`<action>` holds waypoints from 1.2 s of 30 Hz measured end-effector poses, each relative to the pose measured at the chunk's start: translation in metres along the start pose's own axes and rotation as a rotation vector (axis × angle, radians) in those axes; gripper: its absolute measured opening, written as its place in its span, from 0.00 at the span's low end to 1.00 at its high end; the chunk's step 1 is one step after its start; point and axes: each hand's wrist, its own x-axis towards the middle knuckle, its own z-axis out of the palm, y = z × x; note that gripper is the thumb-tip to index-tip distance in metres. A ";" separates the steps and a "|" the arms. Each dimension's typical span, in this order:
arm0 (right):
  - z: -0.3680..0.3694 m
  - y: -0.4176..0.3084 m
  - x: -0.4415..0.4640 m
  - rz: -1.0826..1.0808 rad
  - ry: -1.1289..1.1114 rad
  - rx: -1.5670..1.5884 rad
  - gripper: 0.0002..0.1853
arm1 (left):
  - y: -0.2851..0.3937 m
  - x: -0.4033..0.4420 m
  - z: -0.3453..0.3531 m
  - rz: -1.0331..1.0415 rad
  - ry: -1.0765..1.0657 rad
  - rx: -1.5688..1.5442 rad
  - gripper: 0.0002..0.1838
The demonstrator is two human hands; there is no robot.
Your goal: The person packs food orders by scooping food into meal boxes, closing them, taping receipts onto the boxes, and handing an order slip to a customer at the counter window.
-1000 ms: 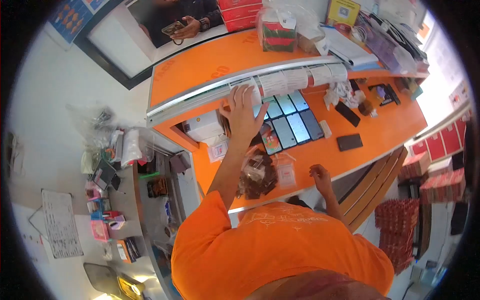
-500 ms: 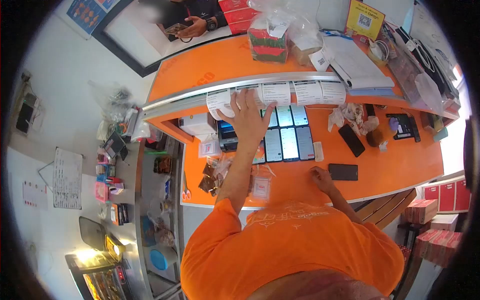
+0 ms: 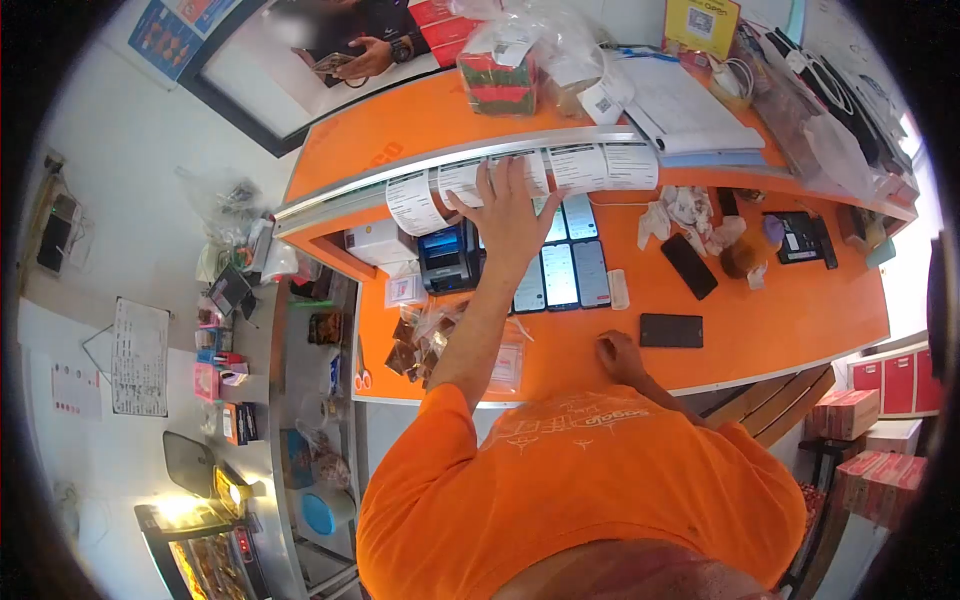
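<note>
My left hand point(image 3: 510, 210) reaches up to the paper slips hanging from the metal shelf edge, its fingers spread over the middle ones. A printed receipt point(image 3: 412, 203) hangs to its left, and another receipt point(image 3: 578, 168) to its right. Below that hand, several lit smartphones point(image 3: 560, 275) lie side by side, partly hidden by my forearm. My right hand point(image 3: 618, 356) rests on the orange counter point(image 3: 770, 345) with its fingers curled and nothing visible in them. Just right of it lies a dark phone point(image 3: 671, 330).
A black receipt printer point(image 3: 447, 260) stands left of the phones. Plastic-wrapped packets point(image 3: 425, 340) and scissors point(image 3: 363, 370) lie at the counter's left. Another phone point(image 3: 690, 266) and crumpled tissue point(image 3: 690, 212) are to the right. Across the upper shelf, a person's hand point(image 3: 370, 58) holds a phone.
My left hand has shifted right along the row of receipts. The camera view has moved slightly, while my right hand stays curled on the counter.
</note>
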 end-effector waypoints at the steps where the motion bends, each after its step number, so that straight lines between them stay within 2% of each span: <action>1: 0.001 0.001 0.001 -0.046 -0.005 -0.046 0.06 | 0.006 0.002 0.000 -0.001 0.019 -0.022 0.42; 3: 0.001 0.000 0.003 -0.103 -0.012 -0.099 0.06 | 0.019 0.007 0.002 0.015 0.055 -0.029 0.41; 6: 0.003 0.001 0.006 -0.122 -0.011 -0.103 0.07 | 0.039 0.005 -0.007 -0.056 0.162 -0.249 0.34; 9: 0.002 0.000 0.006 -0.090 -0.024 -0.059 0.08 | 0.023 -0.030 0.024 -0.123 0.365 -0.670 0.29; 12: 0.002 0.004 0.008 -0.030 -0.052 -0.019 0.08 | 0.024 -0.058 0.062 -0.737 0.470 -1.173 0.27; 13: 0.000 0.000 0.008 -0.021 -0.049 -0.007 0.07 | 0.017 -0.061 0.071 -0.836 0.422 -1.201 0.29; 17: 0.003 -0.004 0.006 0.091 -0.126 -0.061 0.09 | 0.002 -0.053 0.068 -0.726 0.405 -1.120 0.34; 20: 0.004 -0.008 0.005 0.004 -0.051 -0.084 0.09 | -0.001 -0.049 0.064 -0.705 0.329 -1.162 0.34; 21: 0.003 -0.010 0.005 -0.003 -0.039 -0.100 0.08 | 0.000 -0.049 0.066 -0.695 0.379 -1.160 0.32; 24: 0.000 -0.020 0.008 -0.032 -0.006 -0.130 0.07 | -0.008 -0.054 0.061 -0.757 0.169 -1.284 0.26; 27: 0.000 -0.022 0.010 -0.031 0.012 -0.112 0.07 | -0.013 -0.057 0.058 -0.650 0.222 -0.860 0.17; 30: 0.008 -0.018 0.009 0.045 0.017 -0.088 0.06 | -0.022 -0.051 0.069 -0.579 0.392 -0.940 0.12; 33: 0.013 -0.014 0.007 0.058 0.032 -0.118 0.06 | -0.032 -0.048 0.058 -0.518 0.270 -1.103 0.13; 36: 0.013 -0.015 0.011 0.042 0.074 -0.169 0.06 | -0.029 -0.047 0.022 -0.625 0.109 -1.331 0.16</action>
